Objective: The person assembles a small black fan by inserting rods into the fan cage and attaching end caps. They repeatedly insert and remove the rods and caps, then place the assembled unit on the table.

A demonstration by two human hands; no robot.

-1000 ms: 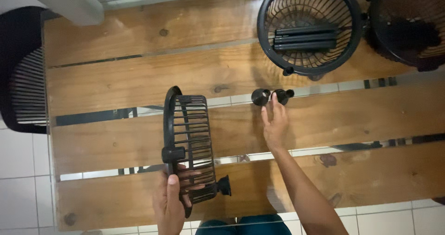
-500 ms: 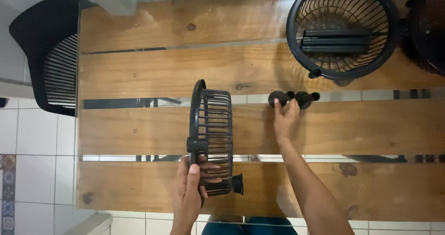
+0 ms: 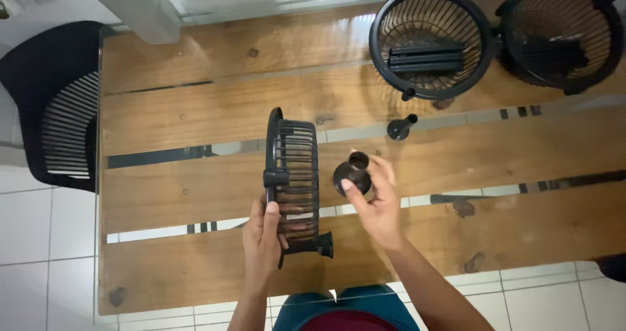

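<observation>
Near the middle of the frame, the left hand (image 3: 262, 240) grips a black wire basket (image 3: 293, 178) by its lower rim, holding it on edge above the wooden slatted table (image 3: 195, 109). Just right of it, the right hand (image 3: 375, 204) pinches a small black foot piece (image 3: 352, 174) between thumb and fingers, close to the basket but apart from it. A second such foot (image 3: 399, 128) lies on the table further up. Two more black baskets (image 3: 430, 41) sit at the upper right, and a dark chair (image 3: 49, 109) stands at the left edge.
</observation>
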